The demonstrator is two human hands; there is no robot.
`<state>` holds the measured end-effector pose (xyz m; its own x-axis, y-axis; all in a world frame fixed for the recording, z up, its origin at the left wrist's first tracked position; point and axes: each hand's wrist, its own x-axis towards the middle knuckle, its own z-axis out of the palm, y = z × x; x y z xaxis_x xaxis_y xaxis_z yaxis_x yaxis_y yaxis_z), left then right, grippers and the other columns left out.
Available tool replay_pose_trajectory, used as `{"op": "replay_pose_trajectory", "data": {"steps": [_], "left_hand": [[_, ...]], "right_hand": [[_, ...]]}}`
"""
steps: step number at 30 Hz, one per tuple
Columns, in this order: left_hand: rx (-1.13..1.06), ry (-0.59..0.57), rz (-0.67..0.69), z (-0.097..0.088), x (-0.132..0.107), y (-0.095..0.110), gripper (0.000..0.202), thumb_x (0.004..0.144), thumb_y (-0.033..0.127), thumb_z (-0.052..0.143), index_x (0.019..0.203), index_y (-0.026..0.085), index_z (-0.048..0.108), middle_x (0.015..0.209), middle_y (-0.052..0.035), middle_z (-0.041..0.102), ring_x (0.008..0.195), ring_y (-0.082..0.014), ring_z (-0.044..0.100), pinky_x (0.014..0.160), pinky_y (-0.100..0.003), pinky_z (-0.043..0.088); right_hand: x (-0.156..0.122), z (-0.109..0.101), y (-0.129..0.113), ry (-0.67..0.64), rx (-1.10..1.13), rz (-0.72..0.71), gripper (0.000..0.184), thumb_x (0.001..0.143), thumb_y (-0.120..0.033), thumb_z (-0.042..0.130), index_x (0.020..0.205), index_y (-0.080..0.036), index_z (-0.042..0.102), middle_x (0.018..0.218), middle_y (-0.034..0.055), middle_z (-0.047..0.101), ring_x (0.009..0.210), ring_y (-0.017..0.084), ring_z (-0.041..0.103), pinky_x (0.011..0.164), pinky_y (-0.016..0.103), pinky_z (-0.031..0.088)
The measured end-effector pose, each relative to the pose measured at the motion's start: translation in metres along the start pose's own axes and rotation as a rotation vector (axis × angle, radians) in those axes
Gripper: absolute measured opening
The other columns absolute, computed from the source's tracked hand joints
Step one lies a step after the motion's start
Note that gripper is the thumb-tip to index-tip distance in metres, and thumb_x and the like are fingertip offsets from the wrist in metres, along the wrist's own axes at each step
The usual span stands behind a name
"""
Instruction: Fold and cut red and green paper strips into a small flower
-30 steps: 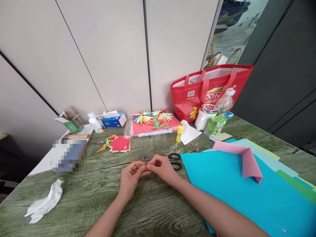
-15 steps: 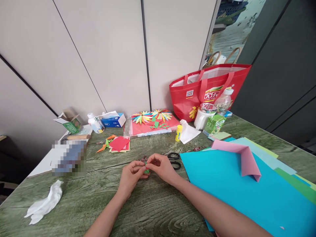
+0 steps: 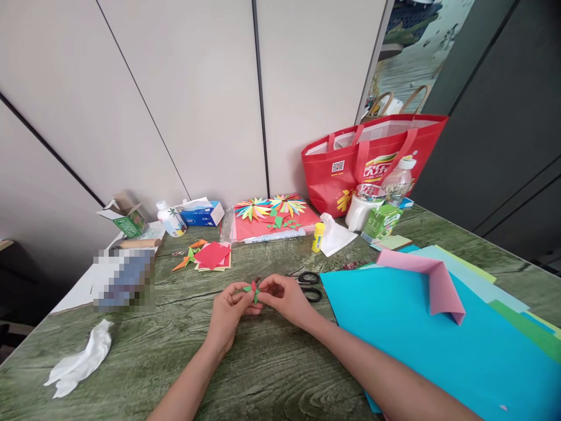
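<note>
Between my two hands, a small folded paper piece (image 3: 254,289) in green and red is held just above the table. My left hand (image 3: 230,310) pinches it from the left between thumb and fingers. From the right, my right hand (image 3: 284,299) has its thumb and fingertips closed at the paper's edge. Part of the piece is hidden by the fingers. Just beyond my right hand lie scissors with black handles (image 3: 311,293), their blades mostly covered by the hand.
Blue paper sheets (image 3: 394,327) with a folded pink strip (image 3: 442,286) spread at the right. A yellow glue stick (image 3: 318,237), red paper squares (image 3: 213,255) and paper stars (image 3: 287,205) lie behind. A red bag (image 3: 324,181) stands at the back; crumpled tissue (image 3: 83,359) lies left.
The folded paper has turned and shifted slightly left, so more of its red and green points show. My left hand has moved a little left with it.
</note>
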<state>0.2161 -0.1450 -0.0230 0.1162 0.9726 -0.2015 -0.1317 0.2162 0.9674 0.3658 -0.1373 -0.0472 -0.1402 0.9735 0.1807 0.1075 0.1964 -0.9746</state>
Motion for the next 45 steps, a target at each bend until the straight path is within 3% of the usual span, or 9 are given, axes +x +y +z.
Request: {"op": "replay_pose_trajectory", "data": {"steps": [4, 10, 16, 24, 30, 38, 45], "left_hand": [[0.020, 0.022, 0.049, 0.003, -0.001, 0.000, 0.032, 0.059, 0.031, 0.073, 0.079, 0.014, 0.056, 0.064, 0.0000, 0.067, 0.051, -0.0147, 0.063, 0.054, -0.027, 0.054], [0.104, -0.033, 0.082, 0.006, -0.002, 0.000, 0.027, 0.062, 0.034, 0.070, 0.074, 0.014, 0.055, 0.057, -0.0004, 0.064, 0.049, -0.0147, 0.061, 0.048, -0.026, 0.052], [0.123, -0.067, 0.035, 0.005, -0.001, -0.001, 0.029, 0.061, 0.033, 0.070, 0.077, 0.013, 0.056, 0.055, -0.0022, 0.065, 0.050, -0.0174, 0.063, 0.052, -0.031, 0.054], [0.196, -0.090, 0.015, 0.005, 0.000, -0.001, 0.029, 0.059, 0.035, 0.070, 0.075, 0.013, 0.058, 0.049, -0.0016, 0.064, 0.041, -0.0165, 0.061, 0.045, -0.030, 0.053], [0.201, -0.144, 0.012, 0.005, -0.001, 0.001, 0.029, 0.060, 0.036, 0.069, 0.073, 0.012, 0.060, 0.050, -0.0027, 0.064, 0.041, -0.0155, 0.060, 0.044, -0.027, 0.052], [0.206, -0.194, 0.023, 0.006, -0.004, 0.004, 0.030, 0.063, 0.037, 0.068, 0.078, 0.012, 0.061, 0.047, -0.0002, 0.060, 0.041, -0.0150, 0.059, 0.044, -0.027, 0.053], [0.193, -0.174, 0.039, 0.002, -0.002, 0.003, 0.033, 0.064, 0.037, 0.068, 0.082, 0.011, 0.062, 0.050, -0.0012, 0.063, 0.043, -0.0152, 0.060, 0.047, -0.028, 0.053]], "right_hand": [[0.001, 0.003, 0.004, -0.031, 0.063, 0.033, 0.010, 0.067, -0.024, 0.064, 0.072, -0.016, 0.062, 0.070, 0.0008, 0.063, 0.062, 0.012, 0.056, 0.060, 0.024, 0.045], [0.001, 0.004, 0.005, -0.070, 0.256, 0.154, 0.015, 0.066, -0.027, 0.063, 0.071, -0.015, 0.056, 0.060, -0.0027, 0.058, 0.051, 0.009, 0.054, 0.053, 0.023, 0.047], [0.000, 0.006, 0.005, -0.072, 0.209, 0.133, 0.008, 0.065, -0.018, 0.060, 0.072, -0.015, 0.057, 0.059, -0.0028, 0.057, 0.050, 0.008, 0.052, 0.050, 0.021, 0.045], [-0.001, 0.007, 0.005, -0.037, 0.121, 0.165, 0.006, 0.061, -0.012, 0.055, 0.065, -0.016, 0.056, 0.053, -0.0043, 0.055, 0.044, 0.008, 0.051, 0.044, 0.019, 0.042], [-0.002, 0.008, 0.000, -0.038, 0.155, 0.208, 0.004, 0.061, -0.013, 0.053, 0.063, -0.016, 0.055, 0.049, -0.0051, 0.055, 0.041, 0.009, 0.053, 0.043, 0.021, 0.044], [-0.002, 0.008, -0.005, -0.056, 0.426, 0.310, 0.004, 0.059, -0.014, 0.055, 0.060, -0.016, 0.052, 0.049, -0.0054, 0.059, 0.043, 0.010, 0.057, 0.049, 0.025, 0.051], [-0.001, 0.005, -0.006, -0.117, 0.461, 0.279, 0.019, 0.060, -0.028, 0.067, 0.068, -0.014, 0.056, 0.052, -0.0041, 0.060, 0.048, 0.010, 0.057, 0.053, 0.025, 0.050]]}}
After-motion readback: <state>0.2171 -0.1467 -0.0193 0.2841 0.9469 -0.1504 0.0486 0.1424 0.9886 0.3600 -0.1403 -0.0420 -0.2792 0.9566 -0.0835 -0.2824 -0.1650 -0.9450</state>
